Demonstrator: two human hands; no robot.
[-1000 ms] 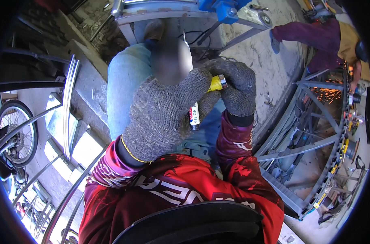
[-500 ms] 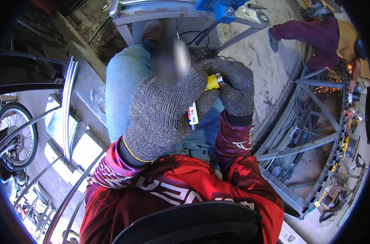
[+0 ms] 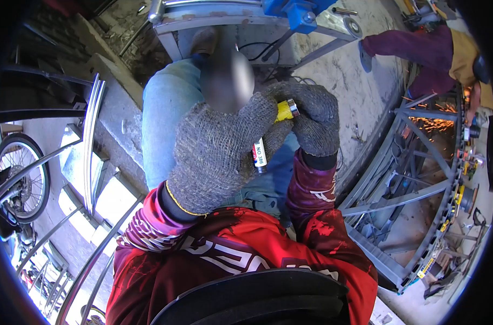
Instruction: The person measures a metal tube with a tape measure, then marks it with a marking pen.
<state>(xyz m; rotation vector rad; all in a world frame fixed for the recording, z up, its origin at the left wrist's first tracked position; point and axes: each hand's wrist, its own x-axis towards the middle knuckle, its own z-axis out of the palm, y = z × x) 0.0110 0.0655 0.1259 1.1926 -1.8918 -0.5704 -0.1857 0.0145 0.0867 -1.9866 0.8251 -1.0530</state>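
while left hand point(image 3: 216, 157) wrapped white marker tube point(image 3: 259, 154) mid-frame, fingers curled tight round barrel, right hand point(image 3: 311, 122) fingertips pinched yellow cap end point(image 3: 286, 109). tube looked light, stiff, slick under knit gloves; barrel judged best hold.

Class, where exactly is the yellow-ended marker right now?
In the head view, the marker sits centre frame, gripped between the gloved left hand and gloved right hand, above the person's blue-jeaned lap.
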